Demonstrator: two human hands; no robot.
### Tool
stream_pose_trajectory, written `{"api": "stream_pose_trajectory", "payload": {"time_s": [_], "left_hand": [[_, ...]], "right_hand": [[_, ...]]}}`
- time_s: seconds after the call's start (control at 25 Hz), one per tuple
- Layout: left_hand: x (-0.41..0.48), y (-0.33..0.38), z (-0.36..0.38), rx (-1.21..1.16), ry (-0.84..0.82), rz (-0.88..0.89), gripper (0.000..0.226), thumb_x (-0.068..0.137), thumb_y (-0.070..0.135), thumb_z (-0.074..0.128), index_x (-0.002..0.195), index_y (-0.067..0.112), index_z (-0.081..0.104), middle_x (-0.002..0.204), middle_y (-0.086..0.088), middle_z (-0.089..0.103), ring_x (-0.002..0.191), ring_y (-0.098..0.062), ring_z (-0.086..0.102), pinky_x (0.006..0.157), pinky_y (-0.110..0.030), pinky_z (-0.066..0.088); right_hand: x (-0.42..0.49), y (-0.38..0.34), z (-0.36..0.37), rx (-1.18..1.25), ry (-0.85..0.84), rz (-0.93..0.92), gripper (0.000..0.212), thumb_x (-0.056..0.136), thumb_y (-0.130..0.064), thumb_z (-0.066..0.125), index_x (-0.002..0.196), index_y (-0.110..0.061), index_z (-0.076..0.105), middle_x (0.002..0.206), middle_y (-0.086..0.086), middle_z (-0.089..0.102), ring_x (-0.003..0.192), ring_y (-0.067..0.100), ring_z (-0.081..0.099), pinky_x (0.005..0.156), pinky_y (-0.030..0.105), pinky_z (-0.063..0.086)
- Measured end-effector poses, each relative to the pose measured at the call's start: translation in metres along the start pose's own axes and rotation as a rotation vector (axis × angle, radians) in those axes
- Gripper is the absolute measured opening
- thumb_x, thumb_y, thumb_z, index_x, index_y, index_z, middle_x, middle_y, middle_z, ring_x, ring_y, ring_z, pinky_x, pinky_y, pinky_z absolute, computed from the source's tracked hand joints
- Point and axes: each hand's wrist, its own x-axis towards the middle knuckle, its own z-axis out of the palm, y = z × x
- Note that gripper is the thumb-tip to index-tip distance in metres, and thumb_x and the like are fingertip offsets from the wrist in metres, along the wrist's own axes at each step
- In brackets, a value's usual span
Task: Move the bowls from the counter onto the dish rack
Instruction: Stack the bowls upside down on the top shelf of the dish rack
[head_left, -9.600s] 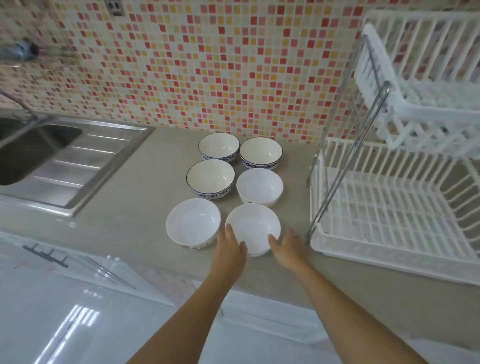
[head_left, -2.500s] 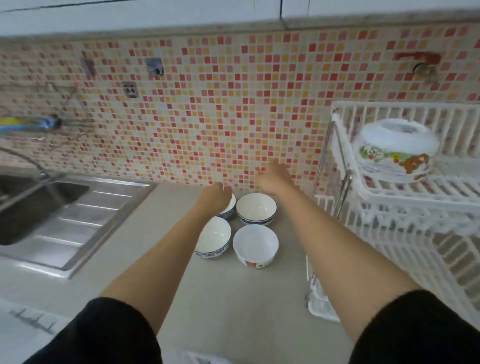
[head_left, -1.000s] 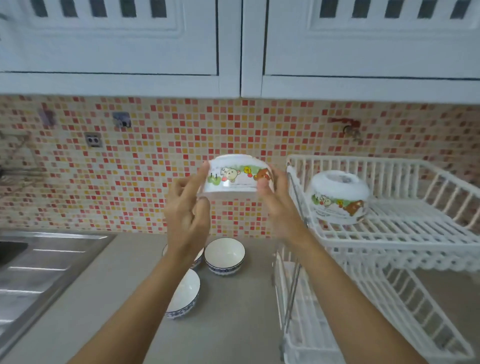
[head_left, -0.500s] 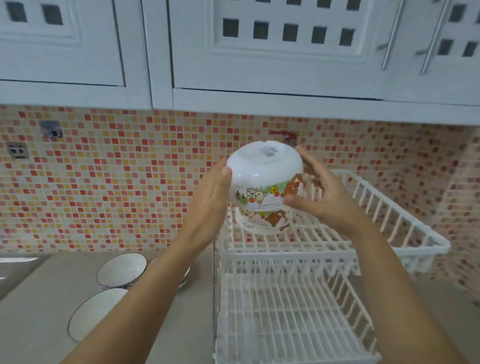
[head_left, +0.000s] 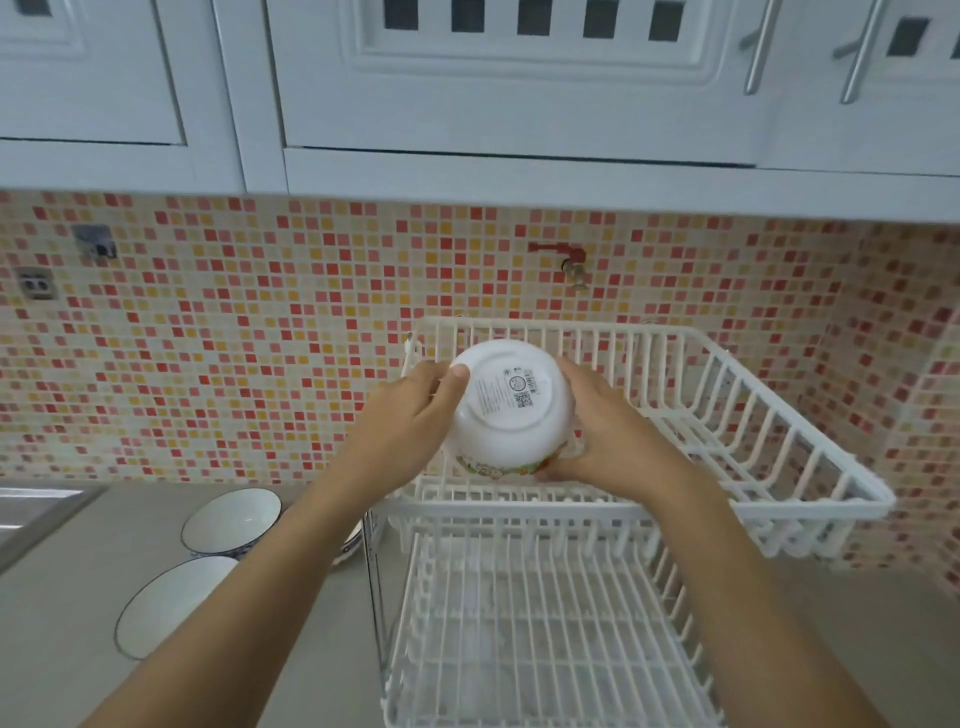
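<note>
A white bowl is held upside down over the upper tier of the white dish rack, its base turned toward the camera and tipped slightly. A printed label with small text and a code sits on the base. A band of coloured cartoon print runs along the bowl's rim at 6 o'clock, low against the tier's front wires. Whether a second bowl lies beneath it cannot be told.

The left hand clasps the bowl at 9 o'clock, thumb laid up over the edge of the base, fingers wrapped round the side. The right hand clasps it at 3 o'clock, palm against the wall, fingertips curling under the rim near 5 o'clock. Both hands are closed on the bowl, with both bare forearms reaching in from 6 o'clock.

The upper tier slopes out toward 3 o'clock. Below it, at 6 o'clock, the lower tier stands on the counter.

On the counter at 8 o'clock of the held bowl sit two blue-rimmed bowls: the far bowl and the near bowl, just beside each other, both upright. A sliver of a third bowl shows between the left forearm and the rack's post.

At 9 o'clock, at the frame's edge, is the sink drainer. Behind everything runs a mosaic tile wall, with a red tap at 12 o'clock of the bowl and white cabinets above.
</note>
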Motion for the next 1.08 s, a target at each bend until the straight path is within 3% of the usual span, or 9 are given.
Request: {"api": "stream_pose_trajectory", "payload": {"time_s": [0.08, 0.24, 0.4, 0.56, 0.64, 0.76, 0.8, 0.92, 1.08], "left_hand": [[0.001, 0.000, 0.002, 0.038, -0.004, -0.021, 0.047, 0.099, 0.045, 0.028, 0.122, 0.014, 0.054, 0.086, 0.003, 0.061, 0.075, -0.013, 0.056, 0.060, -0.018, 0.036], [0.001, 0.000, 0.005, 0.086, -0.009, -0.021, 0.051, 0.098, 0.047, 0.028, 0.131, 0.013, 0.048, 0.098, -0.007, 0.066, 0.084, -0.021, 0.058, 0.059, -0.026, 0.038], [-0.003, 0.005, 0.002, 0.076, 0.005, 0.013, 0.058, 0.099, 0.048, 0.024, 0.143, 0.013, 0.036, 0.115, -0.015, 0.067, 0.110, -0.029, 0.060, 0.078, -0.028, 0.036], [-0.003, 0.006, -0.029, 0.052, 0.140, 0.017, 0.053, 0.101, 0.040, 0.026, 0.148, 0.016, 0.032, 0.145, -0.009, 0.049, 0.131, -0.025, 0.047, 0.095, -0.029, 0.036], [-0.007, -0.001, -0.050, 0.073, 0.171, 0.002, 0.051, 0.102, 0.035, 0.026, 0.148, 0.014, 0.032, 0.142, -0.008, 0.052, 0.124, -0.022, 0.054, 0.092, -0.024, 0.037], [-0.021, -0.020, -0.087, 0.096, 0.192, -0.034, 0.049, 0.103, 0.029, 0.025, 0.148, 0.012, 0.032, 0.096, 0.007, 0.064, 0.076, 0.000, 0.056, 0.067, -0.012, 0.039], [-0.025, -0.033, -0.101, 0.106, 0.203, -0.059, 0.049, 0.103, 0.028, 0.025, 0.149, 0.012, 0.032, 0.093, 0.009, 0.062, 0.078, -0.002, 0.056, 0.069, -0.014, 0.041], [-0.033, -0.085, -0.130, 0.171, 0.212, -0.170, 0.051, 0.102, 0.029, 0.025, 0.148, 0.009, 0.032, 0.118, -0.005, 0.063, 0.104, -0.020, 0.060, 0.086, -0.028, 0.044], [-0.051, -0.183, -0.149, 0.316, 0.128, -0.388, 0.049, 0.101, 0.027, 0.029, 0.142, 0.003, 0.039, 0.123, -0.016, 0.059, 0.112, -0.029, 0.053, 0.090, -0.036, 0.039]], "right_hand": [[-0.001, -0.001, 0.000, -0.023, -0.011, -0.001, 0.109, 0.063, -0.022, 0.087, 0.147, -0.030, 0.019, 0.147, -0.007, 0.032, 0.135, 0.012, 0.033, 0.097, 0.023, 0.031], [-0.002, 0.000, 0.000, -0.028, -0.027, 0.028, 0.111, 0.063, -0.025, 0.087, 0.149, -0.030, 0.016, 0.151, -0.006, 0.028, 0.138, 0.014, 0.032, 0.099, 0.025, 0.030], [-0.013, -0.010, -0.010, -0.014, -0.066, 0.089, 0.109, 0.073, -0.023, 0.079, 0.152, -0.026, 0.004, 0.160, -0.008, 0.009, 0.147, 0.012, 0.012, 0.112, 0.032, 0.023], [-0.011, -0.039, -0.015, 0.000, -0.017, 0.060, 0.097, 0.083, -0.008, 0.062, 0.154, -0.026, -0.002, 0.162, -0.012, -0.005, 0.149, 0.009, 0.000, 0.119, 0.033, 0.012], [-0.004, -0.065, -0.007, 0.040, 0.040, -0.006, 0.087, 0.088, -0.007, 0.054, 0.153, -0.029, 0.001, 0.161, -0.014, -0.003, 0.149, 0.008, 0.001, 0.113, 0.025, 0.010], [0.012, -0.114, 0.021, 0.112, 0.104, -0.118, 0.072, 0.096, -0.015, 0.045, 0.154, -0.027, 0.004, 0.162, -0.012, 0.000, 0.149, 0.006, 0.001, 0.109, 0.020, 0.006], [0.018, -0.130, 0.036, 0.137, 0.113, -0.146, 0.069, 0.098, -0.019, 0.043, 0.154, -0.025, 0.004, 0.162, -0.011, 0.001, 0.149, 0.007, 0.001, 0.112, 0.021, 0.006], [0.039, -0.169, 0.090, 0.135, 0.092, -0.182, 0.064, 0.100, -0.026, 0.038, 0.154, -0.018, 0.004, 0.163, -0.004, 0.001, 0.150, 0.011, 0.001, 0.119, 0.030, 0.007], [0.067, -0.199, 0.190, 0.133, -0.057, -0.124, 0.066, 0.100, -0.036, 0.036, 0.154, -0.013, 0.005, 0.163, 0.001, 0.003, 0.150, 0.016, 0.004, 0.119, 0.032, 0.009]]}}
